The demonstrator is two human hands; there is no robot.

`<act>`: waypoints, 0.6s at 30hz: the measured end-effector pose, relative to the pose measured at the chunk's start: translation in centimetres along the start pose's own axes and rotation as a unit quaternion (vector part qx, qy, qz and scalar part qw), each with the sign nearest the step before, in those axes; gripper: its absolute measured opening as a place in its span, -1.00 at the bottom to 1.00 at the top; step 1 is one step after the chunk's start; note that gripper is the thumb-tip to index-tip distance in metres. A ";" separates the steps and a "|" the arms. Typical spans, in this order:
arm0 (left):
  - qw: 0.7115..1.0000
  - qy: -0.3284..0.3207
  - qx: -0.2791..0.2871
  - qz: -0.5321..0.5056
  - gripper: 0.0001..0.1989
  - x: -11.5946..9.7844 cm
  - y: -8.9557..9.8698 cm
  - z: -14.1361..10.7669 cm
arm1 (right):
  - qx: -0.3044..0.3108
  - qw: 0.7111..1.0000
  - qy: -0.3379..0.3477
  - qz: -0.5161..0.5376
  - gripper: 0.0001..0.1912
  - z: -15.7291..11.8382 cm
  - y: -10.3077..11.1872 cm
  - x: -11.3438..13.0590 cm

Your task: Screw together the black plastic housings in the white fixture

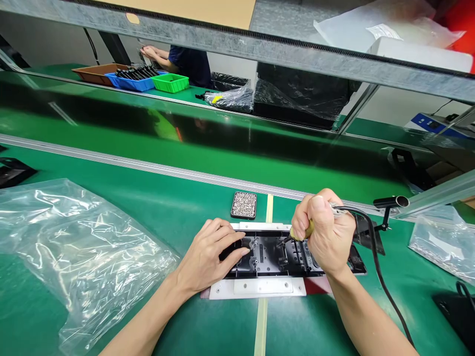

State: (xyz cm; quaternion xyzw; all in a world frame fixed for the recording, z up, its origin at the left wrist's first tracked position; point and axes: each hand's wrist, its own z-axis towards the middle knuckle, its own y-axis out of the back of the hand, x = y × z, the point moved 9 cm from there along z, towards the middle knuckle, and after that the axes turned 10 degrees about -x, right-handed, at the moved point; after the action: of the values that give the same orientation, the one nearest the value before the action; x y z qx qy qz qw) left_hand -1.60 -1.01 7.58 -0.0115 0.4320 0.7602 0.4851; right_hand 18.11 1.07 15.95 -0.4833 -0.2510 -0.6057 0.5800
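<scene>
A long black plastic housing with ribs and screw posts lies in a white fixture on the green bench. My left hand rests over the housing's left end, its fingers stretched out and the thumb apart. My right hand is wrapped round a corded electric screwdriver with a yellowish body. The screwdriver slants down to the left, its tip over the inside of the housing; whether it touches a screw I cannot tell. Just behind the fixture sits a small black tray filled with tiny silvery screws.
A clear plastic bag spreads over the left side. The black cable runs down at right, near a black tube holder and another bag. A metal shelf crosses above. Beyond it stand coloured bins and a co-worker.
</scene>
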 end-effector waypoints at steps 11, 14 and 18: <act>1.000 0.008 0.011 -0.003 -0.75 -1.2 -0.6 0.8 | -0.033 0.999 0.021 -0.001 -0.63 0.5 1.6 1.4; 1.000 0.010 0.007 -0.009 -0.75 -2.0 -0.7 1.4 | -0.038 0.999 0.019 -0.003 -0.64 0.7 2.4 2.0; 1.000 0.012 -0.002 -0.012 -0.74 -3.2 -0.8 2.2 | -0.047 0.998 0.033 -0.034 -0.62 1.3 3.5 2.9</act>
State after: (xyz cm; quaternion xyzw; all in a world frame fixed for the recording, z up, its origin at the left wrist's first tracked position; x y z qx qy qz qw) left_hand 1.56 -1.71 9.81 -0.0265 0.4361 0.7550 0.4889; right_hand 22.24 0.15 18.15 -0.4812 -0.2196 -0.6516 0.5438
